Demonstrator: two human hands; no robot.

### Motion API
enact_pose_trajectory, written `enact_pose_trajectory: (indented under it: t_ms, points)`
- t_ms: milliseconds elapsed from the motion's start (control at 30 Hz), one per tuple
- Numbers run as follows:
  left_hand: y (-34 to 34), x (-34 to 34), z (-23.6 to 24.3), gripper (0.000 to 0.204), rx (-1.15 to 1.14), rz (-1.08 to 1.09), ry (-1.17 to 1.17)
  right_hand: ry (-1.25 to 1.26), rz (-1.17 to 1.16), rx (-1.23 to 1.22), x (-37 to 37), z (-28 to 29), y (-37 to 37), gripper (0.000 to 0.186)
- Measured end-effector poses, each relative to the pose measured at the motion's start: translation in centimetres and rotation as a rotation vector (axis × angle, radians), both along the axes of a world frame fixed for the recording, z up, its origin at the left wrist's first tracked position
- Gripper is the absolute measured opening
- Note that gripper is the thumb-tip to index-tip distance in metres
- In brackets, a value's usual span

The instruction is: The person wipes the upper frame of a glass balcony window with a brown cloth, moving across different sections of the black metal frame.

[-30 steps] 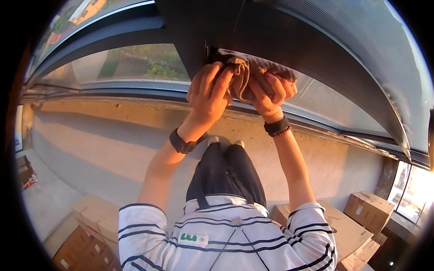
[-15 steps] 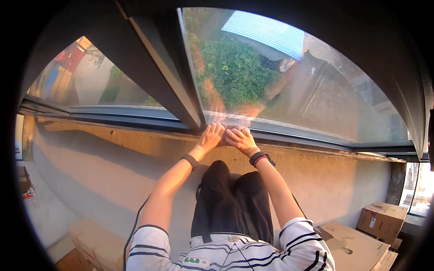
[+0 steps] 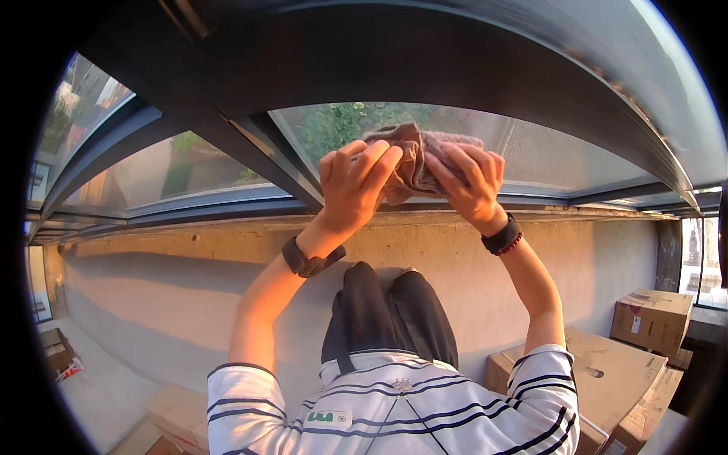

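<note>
A crumpled brownish-grey cloth [image 3: 413, 163] is stretched between my two raised hands in front of the window pane [image 3: 523, 155]. My left hand [image 3: 355, 182] grips its left side with curled fingers. On the other side my right hand [image 3: 472, 178] has its fingers bent over the cloth's edge. Folds hang down between the hands, and the thumbs are partly hidden. Whether the cloth touches the glass I cannot tell. Behind the hands runs the dark window frame [image 3: 250, 144], with the sill ledge [image 3: 250, 231] below them.
Cardboard boxes [image 3: 607, 371] stand at the lower right, one smaller box [image 3: 652, 322] behind them. Another carton [image 3: 178, 413] sits at the lower left. A pale wall [image 3: 189, 296] drops below the sill. A dark horizontal frame bar [image 3: 455, 72] crosses above my hands.
Both hands have risen from the bottom edge of the pane, bringing the cloth up with them. They are farther apart, and the cloth shows more openly. My view has tilted upward.
</note>
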State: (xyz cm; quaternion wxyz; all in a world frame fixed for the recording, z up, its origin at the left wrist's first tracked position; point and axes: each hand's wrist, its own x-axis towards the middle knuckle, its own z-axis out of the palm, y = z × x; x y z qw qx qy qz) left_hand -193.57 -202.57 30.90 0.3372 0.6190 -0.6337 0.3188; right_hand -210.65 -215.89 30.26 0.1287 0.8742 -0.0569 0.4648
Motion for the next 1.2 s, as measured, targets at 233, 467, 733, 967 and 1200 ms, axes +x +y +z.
enact_pose_trajectory:
  t_ms: [233,467,733,967,1200]
  points:
    - [-1.8,-0.7,4.1,0.024,-0.234,-0.041,-0.043,-0.320,-0.208,0.044,0.0,3.3,0.2,0.034]
    - [-2.0,2.0,-4.8,0.026,-0.089,-0.301,0.006,-0.386,-0.048,0.075,1.4,-5.0,-0.3,0.037]
    - [-2.4,0.4,-26.2,0.014,0.627,-0.144,-0.098,0.203,-0.020,0.185,-2.5,-28.5,-0.9,0.035]
    - [-4.9,-4.5,-27.4,0.020,0.690,-0.052,0.141,0.287,-0.043,0.401,-4.3,-32.4,-1.8,0.017]
    - [-6.6,-7.9,-11.1,0.024,0.241,-0.090,0.074,-0.058,0.019,0.312,-8.3,-16.9,-5.3,0.038]
